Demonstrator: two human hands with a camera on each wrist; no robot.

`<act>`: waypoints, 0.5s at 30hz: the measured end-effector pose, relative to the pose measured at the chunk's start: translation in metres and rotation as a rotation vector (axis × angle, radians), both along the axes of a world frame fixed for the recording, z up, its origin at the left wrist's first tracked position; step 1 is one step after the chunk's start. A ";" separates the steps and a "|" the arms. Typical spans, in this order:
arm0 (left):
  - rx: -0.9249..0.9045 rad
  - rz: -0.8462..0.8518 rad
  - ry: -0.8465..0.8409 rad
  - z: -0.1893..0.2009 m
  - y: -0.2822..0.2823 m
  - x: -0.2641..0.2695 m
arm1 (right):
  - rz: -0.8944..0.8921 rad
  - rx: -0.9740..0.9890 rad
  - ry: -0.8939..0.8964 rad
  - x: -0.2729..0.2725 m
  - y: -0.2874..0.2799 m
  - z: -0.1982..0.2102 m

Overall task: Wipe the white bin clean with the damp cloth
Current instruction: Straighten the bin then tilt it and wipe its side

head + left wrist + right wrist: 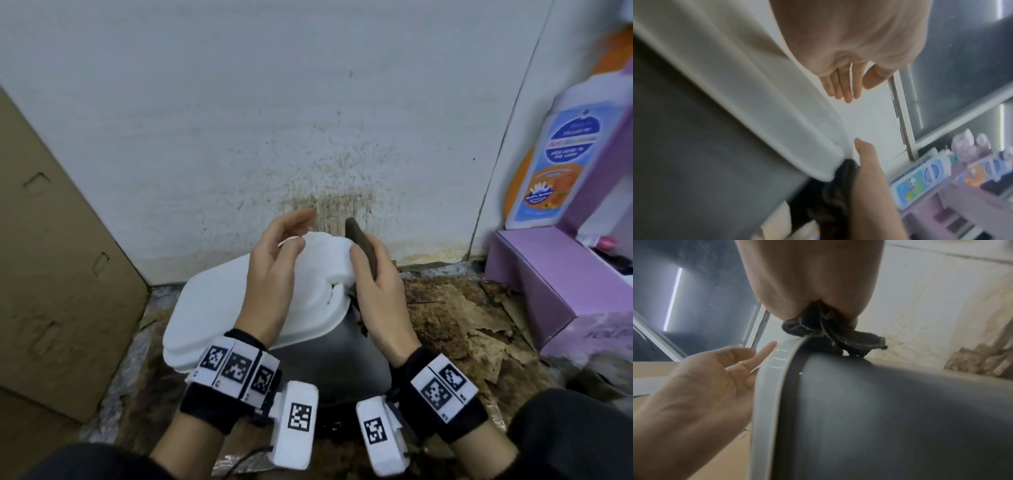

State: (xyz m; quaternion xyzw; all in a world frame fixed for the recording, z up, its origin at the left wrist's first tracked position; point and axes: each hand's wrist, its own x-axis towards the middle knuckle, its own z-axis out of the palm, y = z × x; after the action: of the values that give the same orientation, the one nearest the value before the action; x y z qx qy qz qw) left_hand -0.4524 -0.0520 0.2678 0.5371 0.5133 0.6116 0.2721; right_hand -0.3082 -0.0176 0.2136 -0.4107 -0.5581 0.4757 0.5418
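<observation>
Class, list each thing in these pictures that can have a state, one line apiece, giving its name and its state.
bin: grey body, standing by the stained wall.
bin lid: white, raised and tilted.
cloth: dark, bunched, touching the bin's top edge.
right hand: grips the cloth.
left hand: fingers relaxed, beside the lid, holding nothing.
wall: spattered brown.

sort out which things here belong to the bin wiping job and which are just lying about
Part of the job:
- bin, white lid over a grey body
- cloth, dark, gripped in the right hand
- left hand, open beside the lid

Just lying about:
- cardboard sheet
- purple box
- bottle
- stained wall
</observation>
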 end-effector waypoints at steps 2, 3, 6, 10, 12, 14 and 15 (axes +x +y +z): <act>-0.029 0.045 0.165 -0.006 0.000 -0.006 | -0.017 0.014 -0.045 0.011 0.001 -0.002; -0.050 0.080 0.289 -0.012 -0.001 -0.011 | -0.029 0.022 -0.069 0.017 0.002 -0.003; -0.127 0.165 0.582 -0.029 -0.005 -0.029 | -0.045 0.051 -0.135 0.036 0.003 -0.004; -0.212 0.318 0.828 -0.046 -0.010 -0.056 | -0.043 0.079 -0.226 0.059 0.008 -0.012; -0.338 0.385 0.855 -0.051 -0.015 -0.067 | -0.041 0.061 -0.267 0.070 0.012 -0.015; -0.500 0.402 0.813 -0.054 -0.022 -0.073 | -0.054 0.040 -0.296 0.078 0.014 -0.016; -0.574 0.378 0.768 -0.057 -0.025 -0.075 | -0.061 0.031 -0.304 0.082 0.015 -0.016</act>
State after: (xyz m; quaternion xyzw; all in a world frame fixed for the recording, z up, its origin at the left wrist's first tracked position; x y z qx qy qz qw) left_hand -0.5273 -0.0768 0.2112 0.5242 0.8117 0.2431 0.0851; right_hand -0.2262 -0.0027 0.1973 -0.4865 -0.6283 0.3827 0.4713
